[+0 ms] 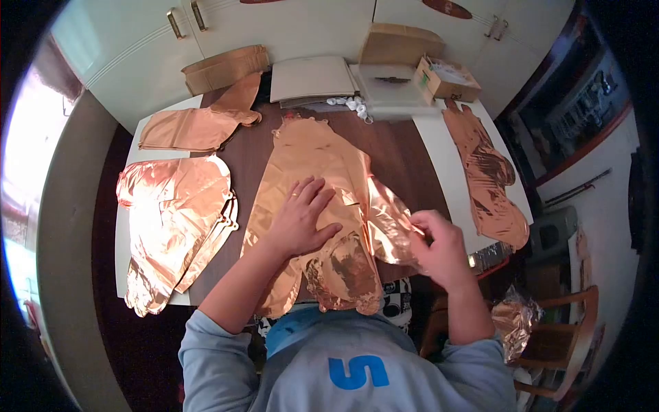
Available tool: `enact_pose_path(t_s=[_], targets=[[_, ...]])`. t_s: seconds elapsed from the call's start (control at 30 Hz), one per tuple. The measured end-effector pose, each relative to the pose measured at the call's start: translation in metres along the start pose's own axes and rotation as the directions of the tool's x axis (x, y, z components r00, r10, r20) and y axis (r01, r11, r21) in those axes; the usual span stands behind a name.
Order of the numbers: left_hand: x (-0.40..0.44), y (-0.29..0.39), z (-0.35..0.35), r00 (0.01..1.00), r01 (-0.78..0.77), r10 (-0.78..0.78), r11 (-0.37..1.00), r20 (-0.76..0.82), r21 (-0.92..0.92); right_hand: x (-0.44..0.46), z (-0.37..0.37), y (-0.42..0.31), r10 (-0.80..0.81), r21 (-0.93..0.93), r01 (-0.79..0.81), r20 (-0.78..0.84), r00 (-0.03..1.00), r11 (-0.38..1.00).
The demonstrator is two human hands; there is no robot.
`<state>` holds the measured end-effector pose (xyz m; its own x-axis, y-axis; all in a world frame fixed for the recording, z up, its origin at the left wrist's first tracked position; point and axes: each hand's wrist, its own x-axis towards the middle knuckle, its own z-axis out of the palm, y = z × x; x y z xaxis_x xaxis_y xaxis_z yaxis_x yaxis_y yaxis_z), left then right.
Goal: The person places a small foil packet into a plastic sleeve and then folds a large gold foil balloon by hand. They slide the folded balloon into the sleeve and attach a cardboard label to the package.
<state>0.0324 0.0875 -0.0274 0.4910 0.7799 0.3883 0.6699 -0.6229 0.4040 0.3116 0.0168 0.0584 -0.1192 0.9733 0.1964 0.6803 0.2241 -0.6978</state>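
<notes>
A large flat, uninflated copper-coloured foil balloon point(309, 158) lies across the middle of the table in front of me, its lower end reaching the near edge. My left hand point(302, 221) rests on it with the fingers stretched out. At its right side, my right hand point(441, 248) has thumb and fingers closed on a crinkled, shiny flap of the same foil. A pile of similar foil balloons point(180, 213) with small tabs lies to the left. Folded foil pieces point(189, 129) are behind that pile, and another long foil balloon point(484, 175) lies on the right.
Along the back stand a stack of flat boards point(310, 79), a clear plastic box point(391, 93), an open cardboard box point(447, 79) and a curled white string point(353, 105). A wooden chair point(573, 329) with crumpled foil in plastic point(516, 319) is at the lower right.
</notes>
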Motion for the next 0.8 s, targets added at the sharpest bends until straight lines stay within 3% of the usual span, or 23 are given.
enact_pose_path(t_s=[0.1,0.17,0.27,0.37,0.43,0.53,0.63,0.67,0.8], targets=[[0.0,-0.002,0.0,0.999,0.014,-0.014,1.0,0.042,-0.001,-0.001,0.02,-0.033,-0.342,-0.027,0.351,0.16,0.926,0.936],[-0.002,-0.007,0.0,0.999,-0.012,0.011,1.0,0.052,0.019,-0.002,0.046,-0.041,-0.498,0.132,0.48,0.269,0.825,0.867],[-0.002,-0.007,-0.003,0.997,-0.024,0.024,1.0,0.067,0.003,0.005,0.065,-0.034,-0.572,0.399,0.427,0.392,0.721,0.812],[-0.005,-0.017,0.002,0.995,-0.039,0.031,0.996,0.096,0.079,0.025,0.055,-0.006,-0.336,0.568,0.011,0.471,0.816,0.823],[-0.006,-0.017,0.003,0.994,-0.045,0.036,0.995,0.099,0.091,0.05,0.048,0.01,-0.059,0.349,-0.053,0.304,0.951,0.936],[-0.004,-0.01,0.0,0.996,-0.045,0.041,0.998,0.074,0.041,0.085,0.079,0.061,-0.194,-0.104,0.197,0.035,0.98,0.975],[-0.004,-0.013,0.002,0.997,-0.033,0.03,0.998,0.065,0.054,0.086,0.098,0.048,-0.296,-0.34,0.368,0.247,0.923,0.865],[-0.004,-0.011,0.001,0.998,-0.019,0.016,0.999,0.067,0.046,0.083,0.098,0.042,-0.279,-0.245,0.379,0.362,0.89,0.892],[-0.002,-0.005,-0.003,0.997,0.011,-0.012,1.0,0.075,0.018,0.076,0.106,0.039,-0.395,-0.168,0.506,0.439,0.807,0.846]])
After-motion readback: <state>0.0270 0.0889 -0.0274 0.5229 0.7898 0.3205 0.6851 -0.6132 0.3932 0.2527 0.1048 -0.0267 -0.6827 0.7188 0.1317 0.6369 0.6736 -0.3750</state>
